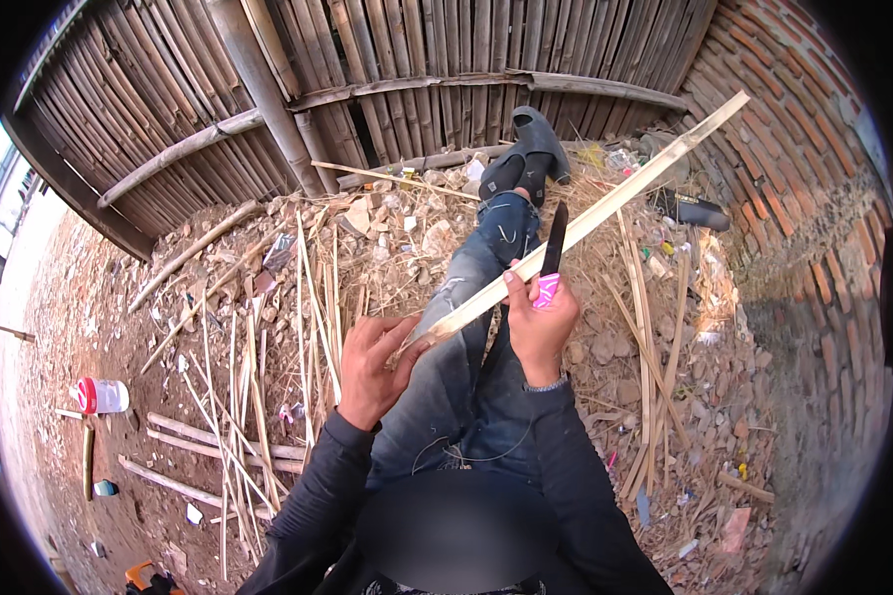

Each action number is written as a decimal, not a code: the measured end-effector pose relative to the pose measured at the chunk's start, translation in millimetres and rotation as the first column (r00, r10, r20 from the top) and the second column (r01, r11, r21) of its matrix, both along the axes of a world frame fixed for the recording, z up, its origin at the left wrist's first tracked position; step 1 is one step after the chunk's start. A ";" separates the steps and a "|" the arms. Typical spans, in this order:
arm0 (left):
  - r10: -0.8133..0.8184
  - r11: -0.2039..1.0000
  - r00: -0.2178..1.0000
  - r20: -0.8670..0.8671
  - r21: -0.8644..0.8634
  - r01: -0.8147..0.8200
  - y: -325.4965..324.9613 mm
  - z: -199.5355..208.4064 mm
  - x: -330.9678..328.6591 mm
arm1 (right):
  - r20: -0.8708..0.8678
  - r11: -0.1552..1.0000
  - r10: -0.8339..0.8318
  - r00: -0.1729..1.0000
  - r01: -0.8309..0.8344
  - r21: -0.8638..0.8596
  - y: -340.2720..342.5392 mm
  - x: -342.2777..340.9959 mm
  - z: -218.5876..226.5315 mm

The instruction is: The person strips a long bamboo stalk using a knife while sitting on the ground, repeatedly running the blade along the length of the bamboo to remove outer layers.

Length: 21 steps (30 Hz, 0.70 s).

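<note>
A long pale bamboo strip (615,197) lies slantwise over my legs, its far end rising toward the brick wall at the upper right. My left hand (372,367) pinches the near end of the strip between thumb and fingers. In my right hand (543,332) is a knife (556,243) with a dark blade and a pink patterned handle, the blade pointing away from me and upward. The right thumb and fingers also press on the strip, just left of the knife handle. Part of the handle is hidden in the palm.
A bamboo fence (407,50) stands ahead and a brick wall (804,129) on the right. Split bamboo strips (313,307) and thicker poles (184,436) lie left; more strips (650,337) lie right. Stones and litter cover the ground. A white-and-red tub (109,396) sits far left.
</note>
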State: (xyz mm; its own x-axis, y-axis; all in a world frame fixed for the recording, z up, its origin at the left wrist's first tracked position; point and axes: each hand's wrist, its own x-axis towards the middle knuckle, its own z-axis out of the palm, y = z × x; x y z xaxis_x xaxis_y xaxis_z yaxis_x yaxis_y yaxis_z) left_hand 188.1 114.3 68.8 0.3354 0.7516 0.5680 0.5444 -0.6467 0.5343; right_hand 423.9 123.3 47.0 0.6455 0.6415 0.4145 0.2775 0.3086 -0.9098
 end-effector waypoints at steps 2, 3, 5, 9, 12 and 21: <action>-0.045 0.999 0.999 -0.012 0.010 0.045 4.1 2.5 16.4 | 0.094 1.000 0.006 0.996 -0.004 -0.019 -3.3 -4.8 4.7; -0.091 0.996 0.996 -0.026 0.017 0.091 6.5 3.3 21.7 | 0.095 1.000 0.008 0.995 -0.006 -0.018 -3.6 -7.8 4.3; -0.118 0.993 0.992 -0.035 0.019 0.119 12.5 0.3 27.3 | -0.003 0.997 0.079 0.997 -0.079 -0.001 -5.2 -10.2 1.7; -0.167 0.982 0.985 -0.050 0.085 0.171 15.8 -2.1 31.2 | 0.029 0.997 0.079 0.996 -0.078 -0.027 -6.5 -6.8 -2.3; -0.109 0.989 0.994 -0.005 0.097 0.109 16.1 -10.6 24.3 | 0.048 0.998 0.063 0.997 -0.062 -0.028 -4.5 -4.2 -1.0; 0.407 0.913 0.906 -0.111 0.086 -0.400 37.9 -33.7 -36.6 | 0.291 0.974 0.122 0.949 -0.058 -0.218 -10.7 25.7 14.1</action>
State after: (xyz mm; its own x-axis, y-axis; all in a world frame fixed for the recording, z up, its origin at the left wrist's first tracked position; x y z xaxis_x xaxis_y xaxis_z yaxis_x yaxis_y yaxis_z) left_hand 151.5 152.2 35.1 0.0810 0.8038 0.5894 0.8248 -0.3861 0.4131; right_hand 449.7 112.6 61.1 0.4463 0.7823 0.4346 0.5277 0.1622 -0.8338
